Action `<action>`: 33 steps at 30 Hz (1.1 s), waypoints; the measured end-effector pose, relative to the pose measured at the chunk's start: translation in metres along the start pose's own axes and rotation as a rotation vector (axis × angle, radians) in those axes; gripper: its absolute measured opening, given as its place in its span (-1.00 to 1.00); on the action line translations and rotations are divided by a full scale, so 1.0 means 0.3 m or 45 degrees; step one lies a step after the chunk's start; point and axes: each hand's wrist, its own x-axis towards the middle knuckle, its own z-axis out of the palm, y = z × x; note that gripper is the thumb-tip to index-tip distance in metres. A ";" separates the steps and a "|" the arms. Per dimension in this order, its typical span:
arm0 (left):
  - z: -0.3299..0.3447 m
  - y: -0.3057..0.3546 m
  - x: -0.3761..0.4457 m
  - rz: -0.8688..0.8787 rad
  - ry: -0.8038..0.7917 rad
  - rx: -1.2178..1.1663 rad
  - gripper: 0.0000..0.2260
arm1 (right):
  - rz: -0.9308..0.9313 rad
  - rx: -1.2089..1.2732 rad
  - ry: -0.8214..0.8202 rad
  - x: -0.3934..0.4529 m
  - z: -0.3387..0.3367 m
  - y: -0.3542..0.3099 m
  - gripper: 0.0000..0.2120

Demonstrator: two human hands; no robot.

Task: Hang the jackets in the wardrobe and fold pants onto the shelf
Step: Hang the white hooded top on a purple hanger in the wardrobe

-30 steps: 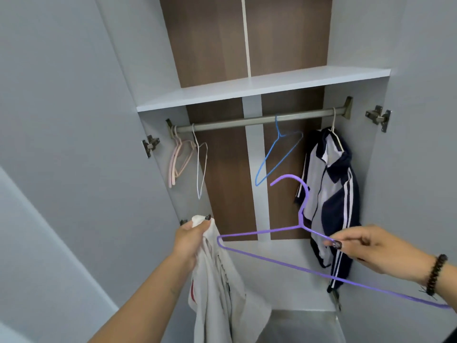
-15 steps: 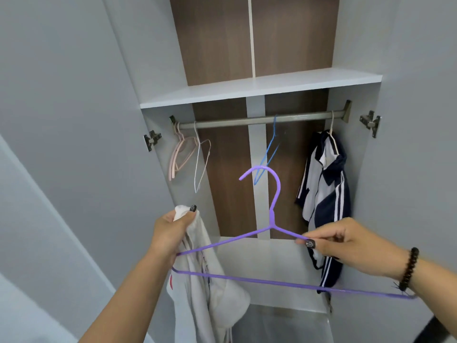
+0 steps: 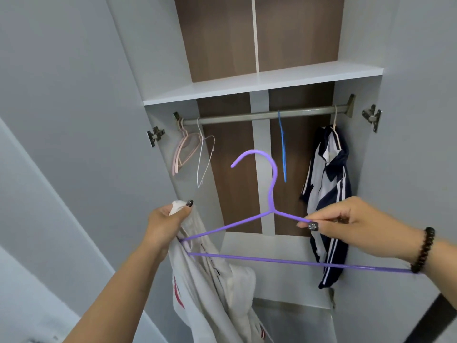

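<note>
Left hand [image 3: 168, 222]: closed on the bunched top of a white jacket [image 3: 212, 288] hanging below it, before the open wardrobe. Right hand [image 3: 346, 226]: pinching the right shoulder of a purple hanger [image 3: 272, 211], whose left end touches the jacket. Rail [image 3: 259, 116]: navy-and-white jacket [image 3: 326, 194] hung at right; blue hanger [image 3: 283, 149], pink hangers [image 3: 184, 152].

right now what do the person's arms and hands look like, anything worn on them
Both forearms are bare, with no sleeves in view. The right hand has a bracelet of dark round beads around its wrist. The nails on both hands are painted dark, seen on the left hand at the thumb. No rings, watch or gloves show.
</note>
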 end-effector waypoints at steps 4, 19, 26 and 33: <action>0.082 0.046 -0.068 -0.054 -0.134 -0.109 -0.82 | 0.092 -0.107 -0.076 0.017 0.096 0.023 -0.80; 0.165 0.128 -0.160 0.515 -0.258 0.561 -0.68 | 0.300 0.121 0.238 0.098 0.330 0.142 -0.71; 0.192 0.062 -0.203 1.408 -0.141 1.619 -0.86 | 0.193 -0.217 0.499 0.097 0.272 0.060 -0.60; 0.180 0.079 -0.249 1.342 -0.034 0.950 -0.80 | 0.053 0.127 0.621 0.092 0.303 0.035 -0.71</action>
